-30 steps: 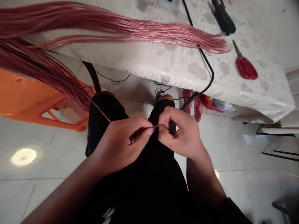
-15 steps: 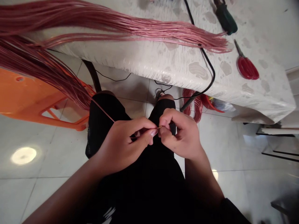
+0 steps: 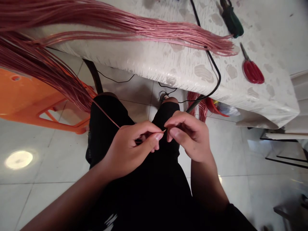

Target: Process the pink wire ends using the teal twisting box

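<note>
Pink wire: tip protruded past left grip.
Left grip: pinched wire.
Right grip: stood narrowly parted beside tip.

Red-handled scissors lie near green-handled pliers.
</note>
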Motion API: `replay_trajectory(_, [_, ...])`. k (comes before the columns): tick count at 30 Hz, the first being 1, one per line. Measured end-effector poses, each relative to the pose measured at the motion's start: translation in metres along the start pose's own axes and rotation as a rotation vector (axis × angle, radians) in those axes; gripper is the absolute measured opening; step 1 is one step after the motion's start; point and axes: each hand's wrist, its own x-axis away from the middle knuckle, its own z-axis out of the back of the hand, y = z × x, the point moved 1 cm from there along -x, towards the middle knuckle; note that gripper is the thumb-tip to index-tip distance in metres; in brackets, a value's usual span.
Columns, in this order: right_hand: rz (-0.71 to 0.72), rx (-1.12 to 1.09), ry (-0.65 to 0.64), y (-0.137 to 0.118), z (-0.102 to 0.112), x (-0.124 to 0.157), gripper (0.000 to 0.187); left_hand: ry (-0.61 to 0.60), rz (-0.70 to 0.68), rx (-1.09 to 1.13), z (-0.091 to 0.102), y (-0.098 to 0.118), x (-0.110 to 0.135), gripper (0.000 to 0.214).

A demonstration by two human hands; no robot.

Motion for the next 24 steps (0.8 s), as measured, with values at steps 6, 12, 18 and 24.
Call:
replay_trajectory(6, [0.034, 0.159, -0.135, -0.002, 0.0, -0.002, 0.004, -0.015, -0.04, -0.1, 0.002, -0.002, 0.0, 0.021])
replay_trajectory(12, [0.061, 0.294, -0.127, -0.004, -0.005, 0.001, 0.017, -0.098, -0.028, -0.125, 0.004, -0.006, 0.0, 0.02])
replay_trajectory(18, [0.056, 0.145, -0.053, 0.003, -0.009, 0.008, 0.026, -0.191, -0.001, -0.012, 0.007, -0.004, -0.002, 0.02])
replay_trajectory(24, [0.039, -0.036, 0.023, 0.009, -0.014, 0.011, 0.029, -0.195, 0.003, 0.046, 0.006, -0.001, -0.001, 0.018])
